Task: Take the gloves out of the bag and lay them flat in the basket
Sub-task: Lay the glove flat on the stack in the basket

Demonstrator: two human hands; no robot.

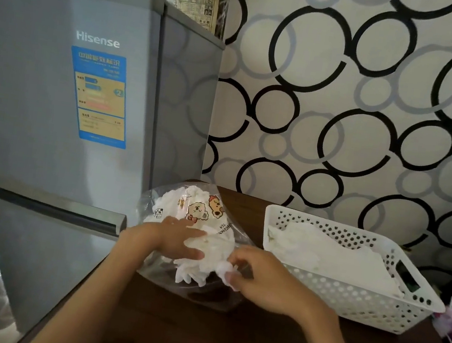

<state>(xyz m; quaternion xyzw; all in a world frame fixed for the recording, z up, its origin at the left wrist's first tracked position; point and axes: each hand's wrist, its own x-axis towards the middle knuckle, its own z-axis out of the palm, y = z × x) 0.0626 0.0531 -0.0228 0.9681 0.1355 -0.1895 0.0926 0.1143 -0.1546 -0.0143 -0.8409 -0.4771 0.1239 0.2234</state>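
A clear plastic bag (185, 206) with cartoon prints lies on the dark wooden table, stuffed with white gloves (206, 258). My left hand (171, 239) rests on the bag's front with fingers fairly straight, steadying it. My right hand (256, 277) pinches a white glove at the bag's mouth. To the right stands a white perforated basket (346, 301); white gloves (332, 256) lie flat inside it.
A grey fridge (60, 119) stands close on the left, against the table's edge. A wall with black and grey circles rises behind the table (224, 342). Small pink and white items (449, 322) lie right of the basket.
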